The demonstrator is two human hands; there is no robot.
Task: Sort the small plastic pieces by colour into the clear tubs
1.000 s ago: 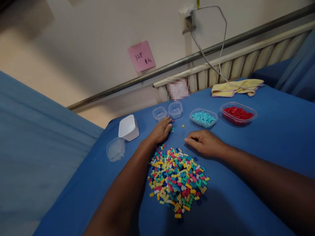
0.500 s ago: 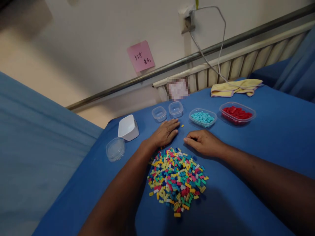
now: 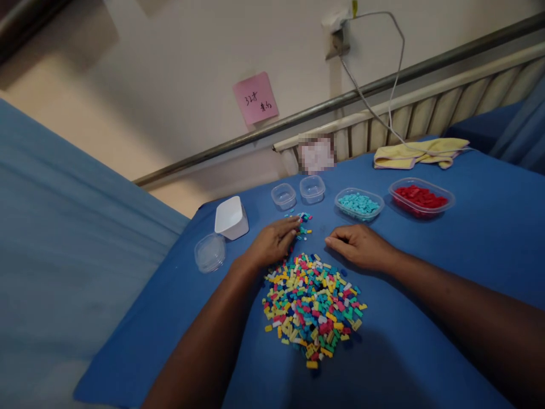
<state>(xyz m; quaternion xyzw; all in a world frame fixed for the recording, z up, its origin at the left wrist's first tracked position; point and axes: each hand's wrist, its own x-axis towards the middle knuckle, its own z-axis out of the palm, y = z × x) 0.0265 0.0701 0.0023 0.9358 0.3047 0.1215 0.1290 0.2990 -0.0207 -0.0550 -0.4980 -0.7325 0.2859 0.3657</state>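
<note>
My left hand (image 3: 275, 241) lies low over the blue cloth with its fingers stretched out, open. A small scatter of mixed building bricks (image 3: 303, 229) shows beside and beyond its fingertips. My right hand (image 3: 355, 245) rests on its side to the right of that scatter, fingers curled and thumb pressed in; whatever it may hold is hidden. Between my forearms spreads a large pile of small building bricks (image 3: 313, 307) in yellow, green, blue, pink and white. Its upper left edge reaches under my left wrist.
Two clear tubs, a left one (image 3: 283, 196) and a right one (image 3: 312, 190), stand at the back. Right of them are a tub of turquoise bricks (image 3: 359, 203) and a tub of red bricks (image 3: 421, 197). A white box (image 3: 232, 218), clear lid (image 3: 210, 253) and yellow cloth (image 3: 419, 153) lie around.
My left hand has drawn back slightly left, and several loose bricks now show at its fingertips where one yellow brick lay. The right hand stays curled. The view has shifted a little.
</note>
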